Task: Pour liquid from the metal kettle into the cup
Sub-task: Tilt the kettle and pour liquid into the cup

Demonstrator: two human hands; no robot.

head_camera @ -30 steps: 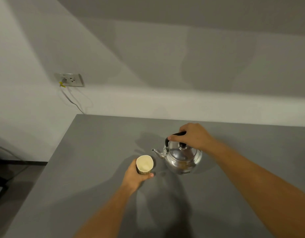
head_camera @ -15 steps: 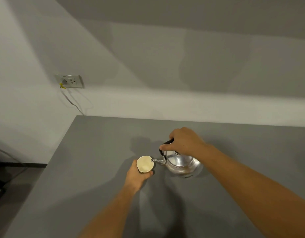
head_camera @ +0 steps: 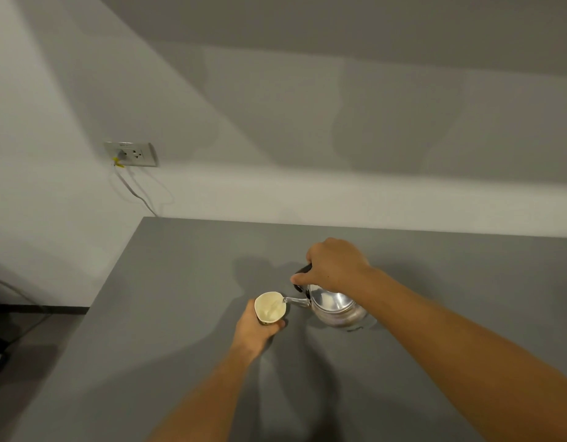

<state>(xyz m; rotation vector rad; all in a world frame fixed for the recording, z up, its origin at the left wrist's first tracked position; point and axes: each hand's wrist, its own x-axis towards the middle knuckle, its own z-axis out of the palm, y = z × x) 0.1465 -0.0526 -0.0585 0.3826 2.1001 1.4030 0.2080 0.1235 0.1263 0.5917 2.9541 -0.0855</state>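
A shiny metal kettle (head_camera: 336, 309) with a black handle is tilted to the left above the grey table (head_camera: 167, 314). My right hand (head_camera: 334, 264) grips its handle from above. The thin spout reaches the rim of a small cream paper cup (head_camera: 270, 307), and a thin stream of liquid runs from it into the cup. My left hand (head_camera: 255, 330) holds the cup from below and behind, wrapped around its lower wall. The cup's base is hidden by my fingers.
The table's left edge runs diagonally down to the lower left, with dark floor beyond it. A wall socket (head_camera: 132, 153) with a plugged-in cable sits on the white wall at the left. The far table edge meets the wall.
My right hand has lifted and tilted the kettle further to the left, bringing its spout to the cup's rim. My left hand has kept the cup nearly still.
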